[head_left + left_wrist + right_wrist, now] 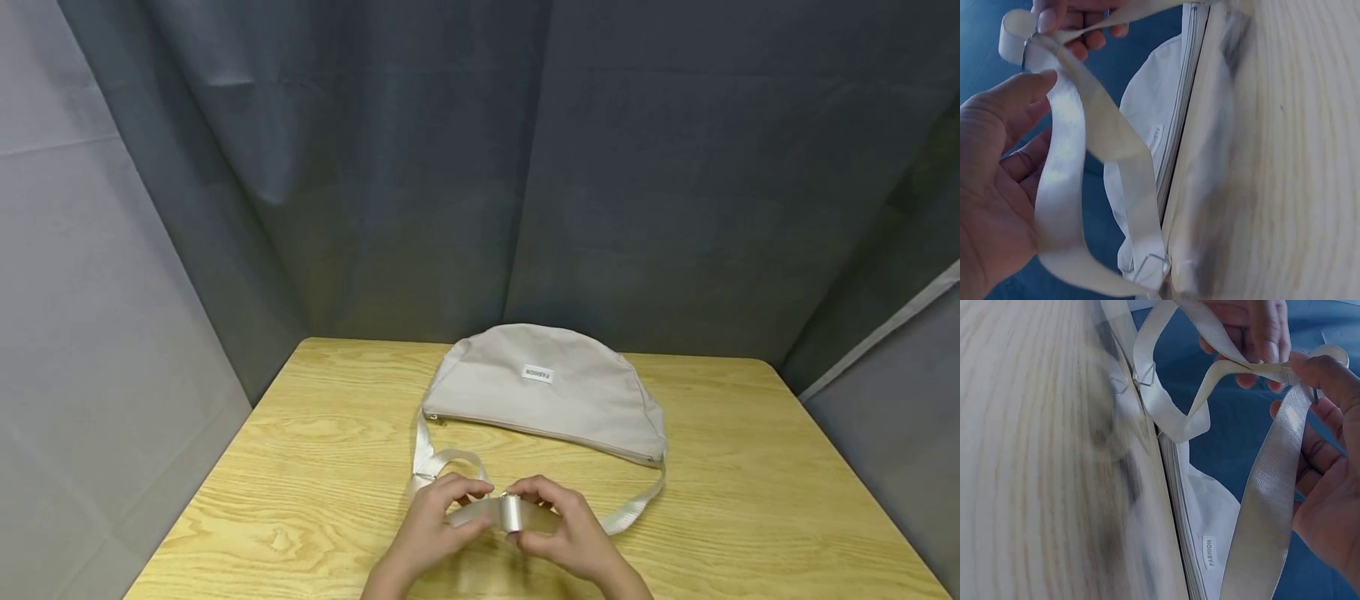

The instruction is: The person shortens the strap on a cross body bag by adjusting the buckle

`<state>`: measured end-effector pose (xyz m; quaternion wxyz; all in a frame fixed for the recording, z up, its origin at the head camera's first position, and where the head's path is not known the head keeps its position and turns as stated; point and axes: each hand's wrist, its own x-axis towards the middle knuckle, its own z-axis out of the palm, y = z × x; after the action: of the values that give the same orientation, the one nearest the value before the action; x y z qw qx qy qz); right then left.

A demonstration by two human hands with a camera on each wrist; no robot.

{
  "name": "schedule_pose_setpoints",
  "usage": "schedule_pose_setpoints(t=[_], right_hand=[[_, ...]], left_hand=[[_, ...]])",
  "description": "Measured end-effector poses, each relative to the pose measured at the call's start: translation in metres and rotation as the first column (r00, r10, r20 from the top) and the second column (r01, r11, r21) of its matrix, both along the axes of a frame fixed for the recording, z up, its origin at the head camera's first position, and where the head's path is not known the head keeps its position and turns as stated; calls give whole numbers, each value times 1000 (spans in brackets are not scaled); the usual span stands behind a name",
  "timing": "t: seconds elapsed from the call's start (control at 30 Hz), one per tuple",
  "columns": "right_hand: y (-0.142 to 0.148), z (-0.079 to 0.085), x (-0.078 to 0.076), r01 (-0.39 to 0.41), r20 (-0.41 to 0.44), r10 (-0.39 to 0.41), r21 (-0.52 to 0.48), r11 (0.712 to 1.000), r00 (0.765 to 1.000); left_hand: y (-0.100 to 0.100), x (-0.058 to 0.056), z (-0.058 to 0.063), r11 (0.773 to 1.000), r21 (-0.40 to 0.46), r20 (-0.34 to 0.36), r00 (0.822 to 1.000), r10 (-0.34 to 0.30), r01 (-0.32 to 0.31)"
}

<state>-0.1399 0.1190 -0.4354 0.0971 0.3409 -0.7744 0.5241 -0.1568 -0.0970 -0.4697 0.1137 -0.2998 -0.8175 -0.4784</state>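
A pale beige shoulder bag [555, 392] lies on the table, its curved side away from me and its zipper towards me. Its webbing strap [1066, 162] is lifted off the tabletop. My left hand [438, 525] pinches the strap between thumb and fingers, left of a metal slider [1027, 51]. On the other side, my right hand [562, 525] grips the strap close to the slider, where the webbing doubles into a small loop [512, 513]. A second metal ring [1151, 267] joins the strap near the bag's left end. Fingers partly hide the slider.
The wood-grain table [300, 475] extends to both sides of the bag. A dark curtain [420, 208] hangs behind its back edge, and pale cloth [97, 333] stands to the left. A white label [537, 373] sits on the bag.
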Motion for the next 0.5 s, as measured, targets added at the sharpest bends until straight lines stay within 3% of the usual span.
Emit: schedule_pose_setpoints(t=[0.23, 0.5], right_hand=[[0, -1, 0, -3, 0, 3, 6, 1000, 1000], [0, -3, 0, 6, -14, -6, 14, 1000, 1000]], left_hand=[[6, 0, 3, 1000, 13, -30, 999, -20, 20], [5, 0, 3, 1000, 12, -34, 999, -2, 2]])
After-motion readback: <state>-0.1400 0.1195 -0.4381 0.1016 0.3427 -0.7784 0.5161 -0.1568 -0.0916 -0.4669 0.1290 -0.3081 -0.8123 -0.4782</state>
